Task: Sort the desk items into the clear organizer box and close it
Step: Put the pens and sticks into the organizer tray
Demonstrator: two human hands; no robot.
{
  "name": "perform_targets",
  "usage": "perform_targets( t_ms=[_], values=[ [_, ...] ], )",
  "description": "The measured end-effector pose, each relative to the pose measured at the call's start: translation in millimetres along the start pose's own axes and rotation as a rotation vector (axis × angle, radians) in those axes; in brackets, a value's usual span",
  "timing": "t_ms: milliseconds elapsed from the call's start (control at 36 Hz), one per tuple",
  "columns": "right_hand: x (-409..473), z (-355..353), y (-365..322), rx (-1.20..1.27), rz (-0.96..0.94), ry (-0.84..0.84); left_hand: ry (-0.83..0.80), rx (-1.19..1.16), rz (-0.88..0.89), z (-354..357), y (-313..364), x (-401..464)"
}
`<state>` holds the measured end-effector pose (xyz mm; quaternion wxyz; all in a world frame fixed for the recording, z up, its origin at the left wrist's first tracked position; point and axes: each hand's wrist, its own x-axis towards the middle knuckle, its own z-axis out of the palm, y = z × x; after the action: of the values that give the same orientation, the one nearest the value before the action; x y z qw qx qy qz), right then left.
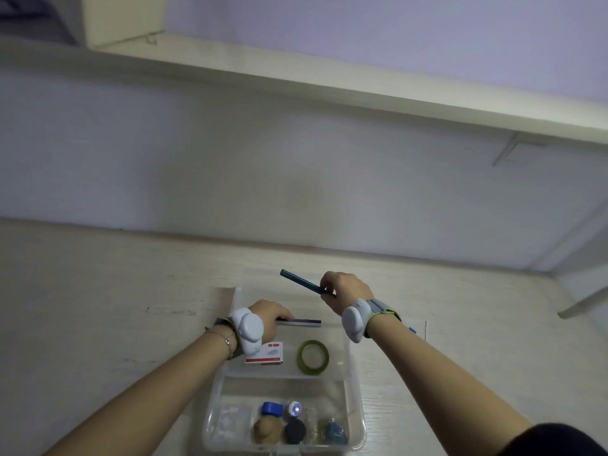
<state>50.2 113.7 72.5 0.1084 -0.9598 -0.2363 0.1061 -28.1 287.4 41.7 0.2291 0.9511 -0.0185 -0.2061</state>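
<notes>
Lighting dim and even with a cool violet cast; no glare; soft shadow beneath the shelf (329,80); wide-angle bowing of lines toward the frame edges; overall focus soft, small items below the shelf blurred.

I see the organizer box (353,373) at lower centre on the desk (98,307); inside, a tape ring (313,357) lies right of a card (268,352).

Dark teal pen (301,284), olive-green tape ring (313,357), red-and-white card (267,353), blue cap (272,408), pale wood-grain desk (98,307).
</notes>
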Motion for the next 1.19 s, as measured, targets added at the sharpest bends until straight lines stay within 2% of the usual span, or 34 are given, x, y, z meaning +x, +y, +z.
perform_targets(
  t_ms=[83, 194, 250, 333, 639, 1194],
  values=[
    [1.5, -0.5, -0.1, -0.009, -0.012, -0.023, 0.056, -0.010, -0.023, -5.7, -4.4, -3.5],
    [5.3, -0.1, -3.1, -0.014, -0.026, -0.078, 0.309, -0.081, -0.108, -21.9, -15.4, -6.7],
    [7.0, 0.7, -6.5, -0.014, -0.031, -0.093, 0.370, -0.151, -0.140, -28.0, -19.8, -6.3],
    [10.1, 3.1, -11.6, -0.016, -0.051, -0.120, 0.349, -0.195, -0.159, -31.2, -23.3, -5.3],
    [9.9, 9.6, -15.6, -0.063, -0.117, -0.241, 0.267, -0.098, -0.168, -14.4, -23.9, 1.4],
    [14.4, 22.7, -15.8, -0.064, -0.147, -0.317, 0.184, -0.014, -0.198, -14.8, -32.6, 11.2]
  ],
)
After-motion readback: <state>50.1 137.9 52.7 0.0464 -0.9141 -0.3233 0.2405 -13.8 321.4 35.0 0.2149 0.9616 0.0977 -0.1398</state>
